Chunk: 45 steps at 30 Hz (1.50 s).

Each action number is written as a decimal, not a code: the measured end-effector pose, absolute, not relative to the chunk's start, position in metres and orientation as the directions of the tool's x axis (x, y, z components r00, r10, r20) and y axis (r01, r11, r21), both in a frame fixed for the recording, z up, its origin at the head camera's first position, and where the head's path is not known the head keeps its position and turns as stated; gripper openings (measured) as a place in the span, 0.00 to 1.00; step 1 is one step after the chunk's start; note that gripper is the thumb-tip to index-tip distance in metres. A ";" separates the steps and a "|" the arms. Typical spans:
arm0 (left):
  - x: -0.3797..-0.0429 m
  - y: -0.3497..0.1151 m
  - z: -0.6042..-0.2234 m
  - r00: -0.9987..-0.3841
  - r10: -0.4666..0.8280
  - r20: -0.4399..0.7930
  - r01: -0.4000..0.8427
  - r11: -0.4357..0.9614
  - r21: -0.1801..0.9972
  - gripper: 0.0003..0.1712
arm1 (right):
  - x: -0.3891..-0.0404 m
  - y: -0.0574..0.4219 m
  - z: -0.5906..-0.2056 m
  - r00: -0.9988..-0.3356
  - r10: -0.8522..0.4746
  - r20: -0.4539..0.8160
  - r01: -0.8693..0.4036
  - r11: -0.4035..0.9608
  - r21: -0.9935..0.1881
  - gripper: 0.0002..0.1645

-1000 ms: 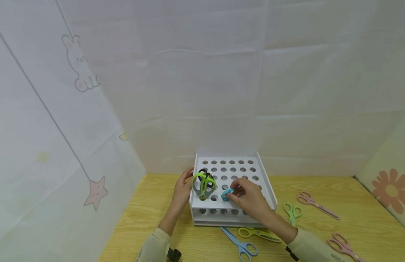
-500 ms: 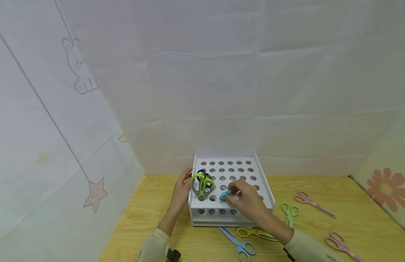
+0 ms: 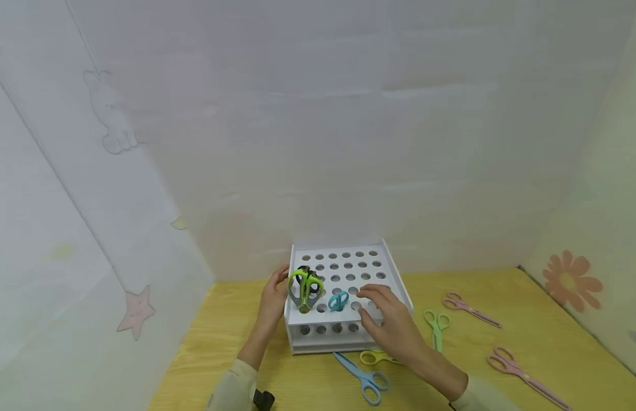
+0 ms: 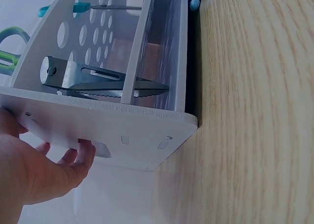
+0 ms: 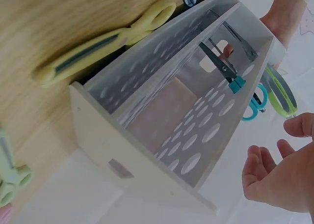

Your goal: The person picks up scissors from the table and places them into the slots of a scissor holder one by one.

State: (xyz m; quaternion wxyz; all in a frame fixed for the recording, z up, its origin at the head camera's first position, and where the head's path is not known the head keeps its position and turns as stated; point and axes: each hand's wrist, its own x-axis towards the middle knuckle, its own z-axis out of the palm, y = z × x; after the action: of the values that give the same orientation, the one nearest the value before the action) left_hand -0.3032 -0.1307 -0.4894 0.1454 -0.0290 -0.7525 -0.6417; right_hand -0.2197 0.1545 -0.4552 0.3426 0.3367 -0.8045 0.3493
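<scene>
A white holed rack (image 3: 318,345) stands on the table. My left hand (image 4: 46,167) grips its left side panel, with fingers curled at the panel's cutout. Through that cutout, fingertips (image 5: 227,50) show in the right wrist view. Teal-handled scissors (image 3: 338,301) stand handles up in a front-row hole, blades hanging below the top board. Left of them, green-and-grey scissors (image 3: 305,289) are upright in the front corner hole, black-handled scissors (image 3: 314,276) just behind. My right hand (image 3: 392,328) is just right of the teal scissors, fingers spread and holding nothing.
Blue scissors (image 3: 366,378) and yellow scissors (image 3: 375,357) lie before the rack. To its right are light green scissors (image 3: 437,326) and two pink pairs, one farther back (image 3: 469,308) and one nearer (image 3: 526,377). A pale printed cloth wall (image 3: 318,142) rises behind.
My right hand has let go of the teal scissors and drawn back to the right, its fingers spreading. The scissors now stand in their hole. My left hand keeps its place at the rack.
</scene>
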 end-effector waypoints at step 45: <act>-0.333 -0.158 -0.455 -0.965 -0.158 0.210 0.189 0.141 0.972 0.28 | -0.211 0.159 -0.487 -0.877 -0.458 0.149 -0.479 0.798 -0.367 0.12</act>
State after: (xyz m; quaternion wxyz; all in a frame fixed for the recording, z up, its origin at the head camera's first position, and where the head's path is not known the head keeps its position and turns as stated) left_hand -0.3329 -0.1580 -0.4548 0.1323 -0.0103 -0.7437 -0.6552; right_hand -0.2113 0.1585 -0.4866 0.0262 0.2470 -0.9477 0.2004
